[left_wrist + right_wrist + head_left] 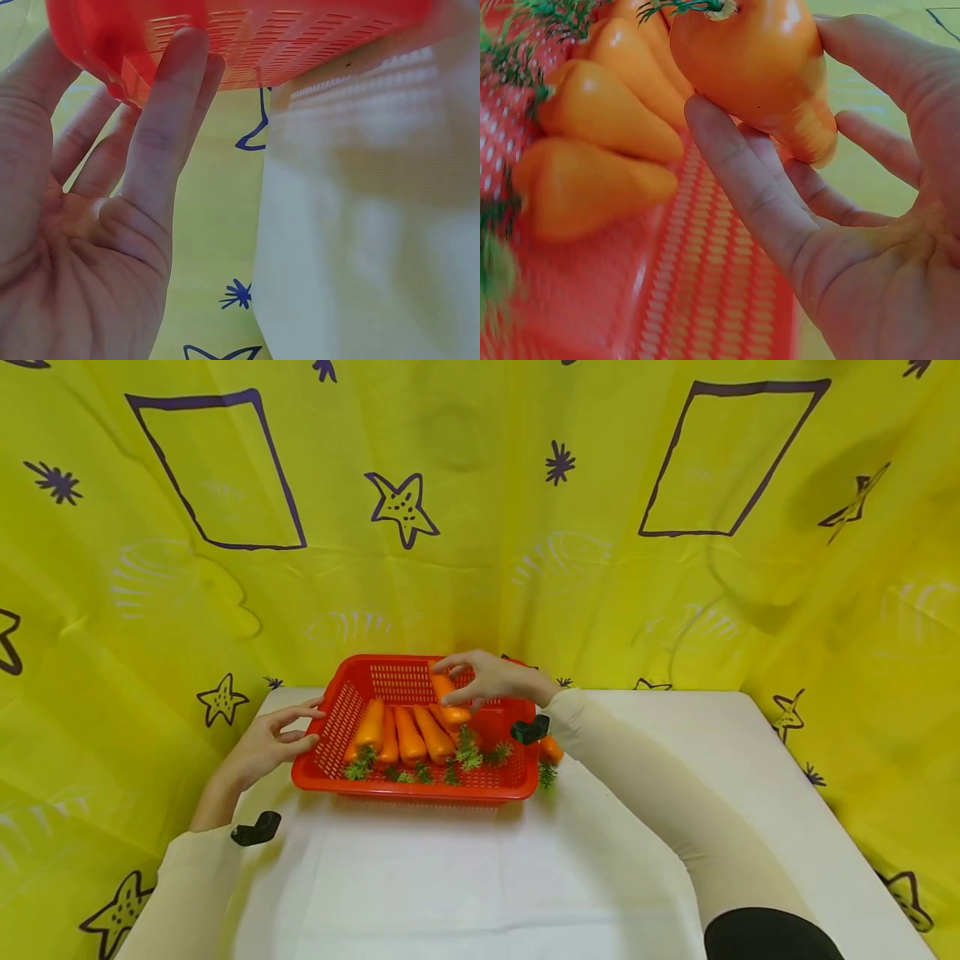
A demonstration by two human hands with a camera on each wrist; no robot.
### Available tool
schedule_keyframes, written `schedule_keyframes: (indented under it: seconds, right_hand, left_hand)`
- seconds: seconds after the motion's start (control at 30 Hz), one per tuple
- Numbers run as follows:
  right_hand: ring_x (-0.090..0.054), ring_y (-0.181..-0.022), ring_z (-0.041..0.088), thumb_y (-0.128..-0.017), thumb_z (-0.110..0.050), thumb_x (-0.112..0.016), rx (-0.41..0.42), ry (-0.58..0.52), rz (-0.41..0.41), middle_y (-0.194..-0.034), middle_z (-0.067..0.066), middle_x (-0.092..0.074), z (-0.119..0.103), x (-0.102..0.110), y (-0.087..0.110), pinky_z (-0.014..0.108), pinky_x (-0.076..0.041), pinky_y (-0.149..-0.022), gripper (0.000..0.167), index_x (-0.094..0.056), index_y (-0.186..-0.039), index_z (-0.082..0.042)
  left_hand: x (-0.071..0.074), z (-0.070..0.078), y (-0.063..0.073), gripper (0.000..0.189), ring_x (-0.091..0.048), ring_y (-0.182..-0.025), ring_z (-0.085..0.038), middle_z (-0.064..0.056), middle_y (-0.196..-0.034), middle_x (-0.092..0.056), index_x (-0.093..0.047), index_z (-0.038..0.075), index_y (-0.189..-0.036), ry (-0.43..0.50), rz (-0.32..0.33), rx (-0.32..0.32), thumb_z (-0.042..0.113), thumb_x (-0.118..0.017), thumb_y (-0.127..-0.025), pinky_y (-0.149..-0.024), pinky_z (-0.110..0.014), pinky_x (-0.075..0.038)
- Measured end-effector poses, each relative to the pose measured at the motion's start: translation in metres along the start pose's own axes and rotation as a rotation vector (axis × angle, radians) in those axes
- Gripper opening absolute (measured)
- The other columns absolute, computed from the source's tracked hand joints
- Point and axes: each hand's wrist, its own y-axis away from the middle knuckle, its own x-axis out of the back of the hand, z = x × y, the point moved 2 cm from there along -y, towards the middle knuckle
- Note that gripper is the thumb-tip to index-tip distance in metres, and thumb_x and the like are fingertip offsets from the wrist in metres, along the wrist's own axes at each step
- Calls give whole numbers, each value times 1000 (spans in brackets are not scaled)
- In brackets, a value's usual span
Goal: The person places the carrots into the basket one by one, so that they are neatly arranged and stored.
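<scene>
An orange carrot with a green leafy top (750, 60) is held between the thumb and fingers of my right hand (491, 679), over the red plastic basket (420, 790). Its narrow tip points away from me. Below it, several similar carrots (408, 739) lie side by side in the basket, leafy tops toward the near wall. My left hand (264, 747) grips the basket's left side. The left wrist view shows the thumb and fingers spread about the basket's wall (300, 45), some of them partly hidden behind it.
Just right of the basket, another carrot (552, 748) lies on the white table (420, 885), partly hidden by the right wrist. A yellow curtain (480, 585) with dark star drawings hangs behind and along both sides. A small black device (257, 828) sits on the left wrist.
</scene>
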Motion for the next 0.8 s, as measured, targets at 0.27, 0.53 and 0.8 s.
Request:
schedule_keyframes:
  seconds: [0.27,0.53,0.8]
  right_hand:
    - [-53,-130,26,-95,-21,-77,-15,-114,-44,-152,15,-45,12,-35,-40,48,-61,-84,66,-48,-153,-9]
    - [-66,-84,25,-95,-17,-77,-53,-202,-70,-150,16,-48,21,-54,-64,48,-61,-80,65,-49,-152,-6]
    - [-70,-84,27,-95,-16,-76,-113,-256,-83,-142,18,-54,29,-64,-79,43,-63,-78,62,-51,-151,-9]
  left_hand:
    - [1,-2,1,43,-71,-103,-11,-21,-165,-28,-55,-7,-138,-1,2,11,7,-68,-99,-78,-29,-61]
    - [1,-3,-1,45,-70,-105,-9,-18,-166,-28,-56,-5,-139,-6,3,22,10,-70,-99,-79,-31,-61]
    - [2,-4,0,46,-68,-107,-10,-15,-166,-30,-56,-5,-139,-9,15,28,11,-70,-99,-77,-31,-62]
